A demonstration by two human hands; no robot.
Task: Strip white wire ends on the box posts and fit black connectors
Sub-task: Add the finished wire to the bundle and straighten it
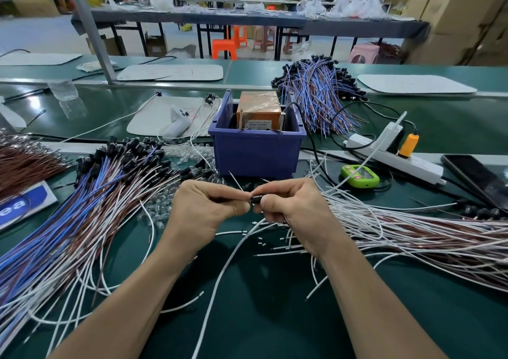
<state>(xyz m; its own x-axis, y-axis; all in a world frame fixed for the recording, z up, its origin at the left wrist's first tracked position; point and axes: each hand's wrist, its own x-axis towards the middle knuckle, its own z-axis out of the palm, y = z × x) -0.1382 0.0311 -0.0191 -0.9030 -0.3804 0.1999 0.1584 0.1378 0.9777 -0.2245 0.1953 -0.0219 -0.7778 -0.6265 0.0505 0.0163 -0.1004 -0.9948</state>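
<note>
Two grips meet just above the green desk (pixel 261 309): your left grip (pixel 203 207) pinches a white wire (pixel 235 180), its thin end sticking up, and your right grip (pixel 291 207) pinches a black connector (pixel 257 200). Just beyond stands the blue box (pixel 257 152), with screw posts (pixel 240 119) upright inside.

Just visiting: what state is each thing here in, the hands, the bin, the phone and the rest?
Left hand: pinching a wire.
Right hand: pinching the connector.
Connector: held between both hands' fingertips.
Bin: upright, open-topped, orange box inside.
Posts: upright in the bin.
Power strip: orange plug inserted.
Phone: flat, screen dark.
</note>
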